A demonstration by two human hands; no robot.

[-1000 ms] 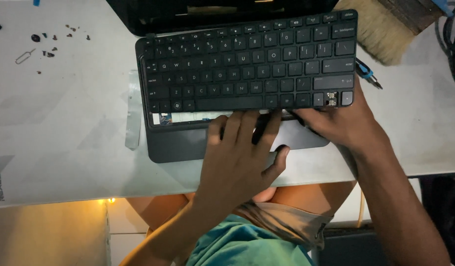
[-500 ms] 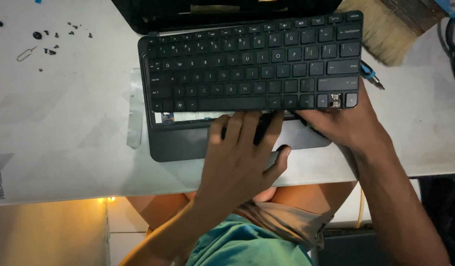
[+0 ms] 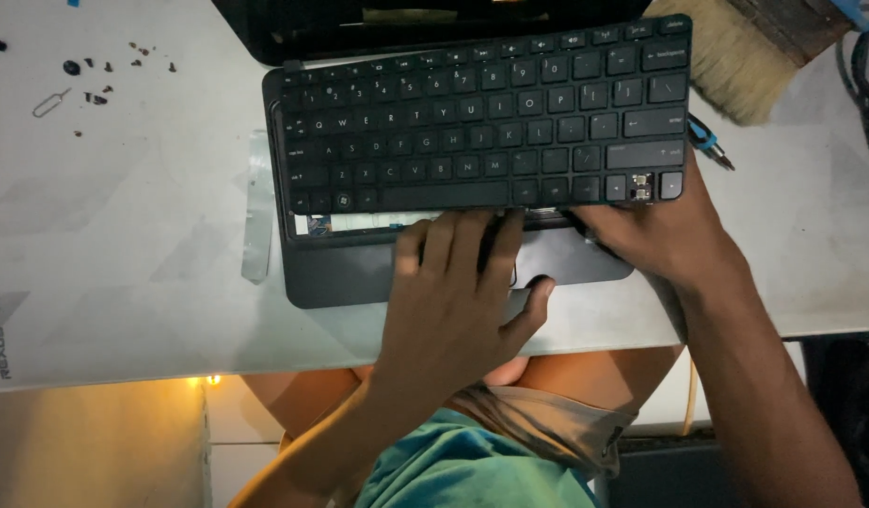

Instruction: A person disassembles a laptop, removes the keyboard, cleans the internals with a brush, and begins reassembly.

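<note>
A small black laptop base (image 3: 350,273) lies on a white work mat (image 3: 124,282). Its black keyboard (image 3: 472,122) sits loose and shifted toward the screen, baring a pale strip (image 3: 359,223) under its front edge. My left hand (image 3: 453,301) rests flat on the palm rest, fingertips at the keyboard's front edge, thumb on the touchpad area. My right hand (image 3: 651,235) is at the keyboard's lower right corner, with its fingers tucked into the gap under the front edge. One key near that corner is missing its cap (image 3: 641,186).
Several tiny screws (image 3: 100,80) and a bent wire pin (image 3: 50,103) lie top left. A wide brush (image 3: 735,56), a blue-handled tool (image 3: 707,141) and dark cables (image 3: 862,66) are at the right. A thin grey strip (image 3: 257,207) lies left of the laptop.
Both hands stay where they were on the laptop's front. Only the view shifts slightly.
</note>
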